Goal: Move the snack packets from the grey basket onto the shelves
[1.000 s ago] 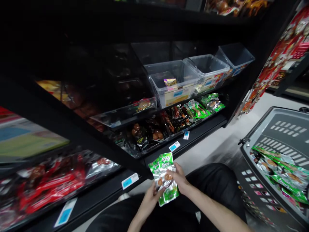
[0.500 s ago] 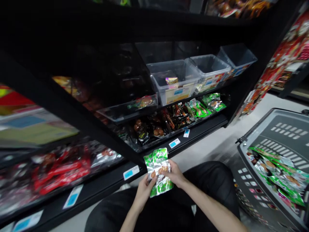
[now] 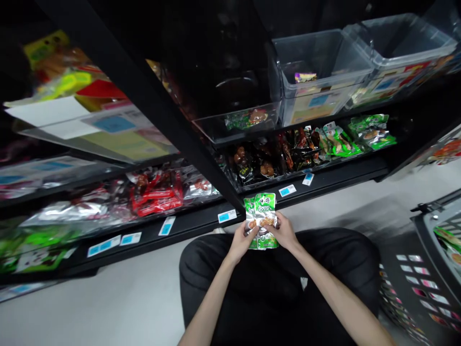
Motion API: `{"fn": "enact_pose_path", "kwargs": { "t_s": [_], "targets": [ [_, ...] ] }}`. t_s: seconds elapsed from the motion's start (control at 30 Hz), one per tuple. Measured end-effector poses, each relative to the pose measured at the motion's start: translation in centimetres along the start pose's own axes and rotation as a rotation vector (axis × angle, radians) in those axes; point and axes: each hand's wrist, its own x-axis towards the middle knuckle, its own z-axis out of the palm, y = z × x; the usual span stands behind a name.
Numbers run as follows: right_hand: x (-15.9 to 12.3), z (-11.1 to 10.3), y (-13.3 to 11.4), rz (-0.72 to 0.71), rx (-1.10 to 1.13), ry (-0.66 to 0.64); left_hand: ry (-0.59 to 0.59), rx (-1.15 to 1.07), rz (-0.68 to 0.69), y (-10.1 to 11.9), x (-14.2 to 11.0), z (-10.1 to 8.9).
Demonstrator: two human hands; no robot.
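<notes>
Green packets [image 3: 265,204], held by left hand [image 3: 240,242] and right hand [image 3: 286,233], over dark trousers [image 3: 266,302], near black shelf [image 3: 342,180], gray basket [image 3: 432,265] on the right.

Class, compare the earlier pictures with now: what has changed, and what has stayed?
The view has swung left, so the grey slotted plastic basket sits nearer the right edge and more goods show at left, including shiny green packets. Nothing was visibly picked up or let go. The left hand and right hand still hold the green-and-silver foil pouches; the clear plastic bins stay on the black shelf.
</notes>
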Motion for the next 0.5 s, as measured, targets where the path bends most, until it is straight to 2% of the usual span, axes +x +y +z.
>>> {"fn": "enact_pose_path", "kwargs": {
  "t_s": [0.23, 0.4, 0.5],
  "targets": [
    [0.0, 0.0, -0.2, -0.007, -0.12, -0.009, 0.006, 0.051, 0.03, 0.1, 0.1, -0.1],
    [0.1, -1.2, -0.3, 0.0, -0.081, -0.161, -0.01, 0.024, 0.014, -0.1, -0.1, -0.2],
    [0.3, -2.2, -0.9, 0.006, -0.03, -0.196, 0.004, 0.006, -0.012, 0.1, -0.2, -0.1]
  ]
}}
